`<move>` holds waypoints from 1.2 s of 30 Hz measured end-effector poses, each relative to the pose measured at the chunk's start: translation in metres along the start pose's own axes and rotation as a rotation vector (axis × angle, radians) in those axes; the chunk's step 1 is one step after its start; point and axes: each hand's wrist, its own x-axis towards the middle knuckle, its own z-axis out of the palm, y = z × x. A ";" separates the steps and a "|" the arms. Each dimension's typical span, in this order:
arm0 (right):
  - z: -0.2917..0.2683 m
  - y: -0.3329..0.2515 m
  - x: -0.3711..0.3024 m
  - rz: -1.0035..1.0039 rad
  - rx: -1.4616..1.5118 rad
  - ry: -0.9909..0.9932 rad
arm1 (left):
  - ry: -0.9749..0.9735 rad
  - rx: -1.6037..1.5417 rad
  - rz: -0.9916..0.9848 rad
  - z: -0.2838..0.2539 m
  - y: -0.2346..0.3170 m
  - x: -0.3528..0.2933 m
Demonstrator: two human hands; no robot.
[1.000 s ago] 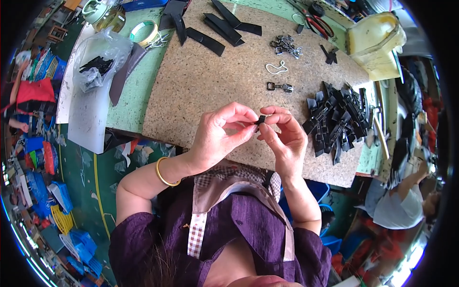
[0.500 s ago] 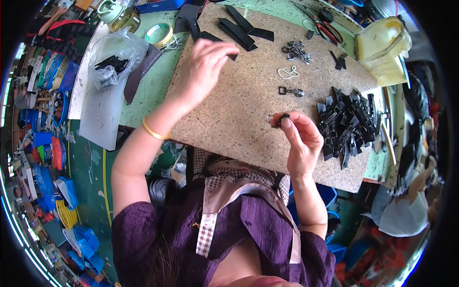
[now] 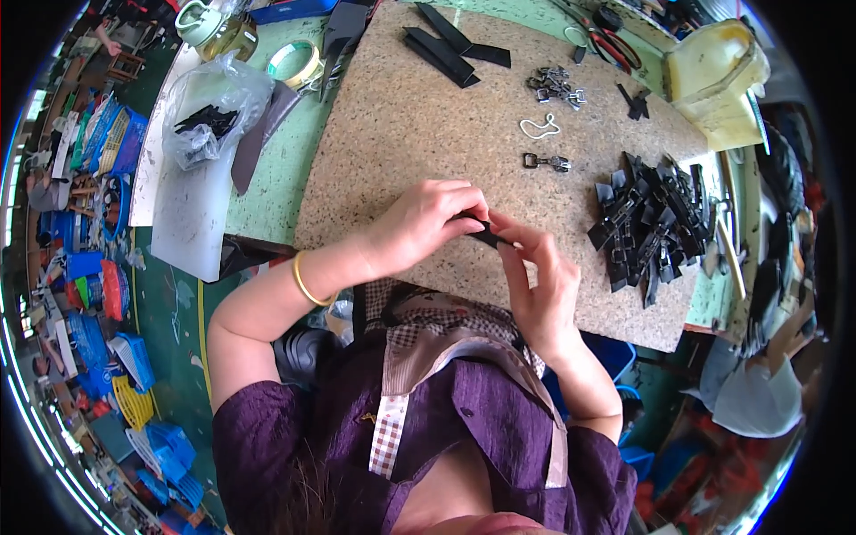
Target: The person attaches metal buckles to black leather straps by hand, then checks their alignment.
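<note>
My left hand (image 3: 435, 221) is closed in a pinch on a black strip (image 3: 483, 230), held just above the speckled board. Opposite it, my right hand (image 3: 542, 283) pinches the strip's other end, its thumb and fingertips almost meeting the left ones. Fingers cover the small dark piece my right hand held before. Beyond the hands, a metal swivel clasp (image 3: 547, 162) lies on the board with a white cord loop (image 3: 539, 127) and a small heap of similar clasps (image 3: 556, 87). To the right is a large pile of black straps with metal fittings (image 3: 651, 223).
Flat black strips (image 3: 441, 55) lie at the board's far edge. Red-handled pliers (image 3: 617, 52) and a yellowed plastic container (image 3: 713, 80) stand far right. On the left are a tape roll (image 3: 295, 64), a plastic bag (image 3: 214, 111) and a lidded bottle (image 3: 216, 31).
My left hand has come from the far strips toward me and right, bringing a black strip to my right hand. My right hand has shifted slightly left and nearer.
</note>
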 end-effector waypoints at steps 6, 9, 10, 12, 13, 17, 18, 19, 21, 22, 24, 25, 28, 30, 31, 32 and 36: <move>0.012 0.007 -0.012 -0.011 -0.382 -0.167 | 0.096 0.340 0.113 0.028 -0.003 -0.035; 0.010 -0.001 -0.008 -0.029 -0.468 -0.203 | -0.060 0.392 0.038 0.002 -0.005 -0.067; 0.010 -0.001 -0.006 -0.014 -0.441 -0.208 | -0.057 0.546 -0.016 -0.009 -0.009 -0.078; 0.011 0.000 -0.002 0.002 -0.417 -0.217 | -0.053 0.697 -0.072 -0.017 -0.009 -0.079; 0.014 0.000 -0.003 -0.003 -0.415 -0.217 | 0.017 0.648 -0.045 -0.020 -0.003 -0.074; 0.014 0.004 -0.010 -0.052 -0.390 -0.274 | -0.070 0.359 0.024 0.028 0.009 -0.046; 0.013 0.007 -0.012 -0.042 -0.368 -0.257 | -0.061 0.360 0.017 0.026 0.008 -0.049; 0.012 0.009 -0.012 -0.039 -0.374 -0.252 | -0.097 0.501 -0.018 0.018 0.003 -0.051; 0.009 0.007 -0.014 -0.061 -0.434 -0.255 | -0.049 0.644 -0.110 -0.003 -0.004 -0.069; 0.011 0.005 -0.014 -0.068 -0.434 -0.244 | -0.013 0.684 -0.141 -0.016 -0.007 -0.078; 0.012 0.002 -0.013 -0.060 -0.419 -0.232 | 0.117 0.634 -0.165 -0.019 -0.008 -0.082; 0.016 0.001 -0.011 -0.063 -0.406 -0.233 | 0.224 0.550 -0.168 -0.009 -0.008 -0.080; 0.014 0.003 -0.011 -0.071 -0.426 -0.214 | 0.347 0.549 -0.147 0.010 0.000 -0.051; 0.008 0.008 -0.011 -0.063 -0.358 -0.200 | 0.380 0.510 -0.155 0.010 0.000 -0.047; 0.007 0.009 -0.009 -0.042 -0.294 -0.179 | 0.339 0.266 -0.196 0.007 -0.003 -0.049; 0.005 0.008 -0.007 0.007 -0.252 -0.158 | 0.293 0.020 -0.235 0.005 -0.004 -0.049; -0.007 0.014 -0.006 0.209 0.156 -0.172 | 0.281 -0.833 -0.415 -0.003 0.003 -0.041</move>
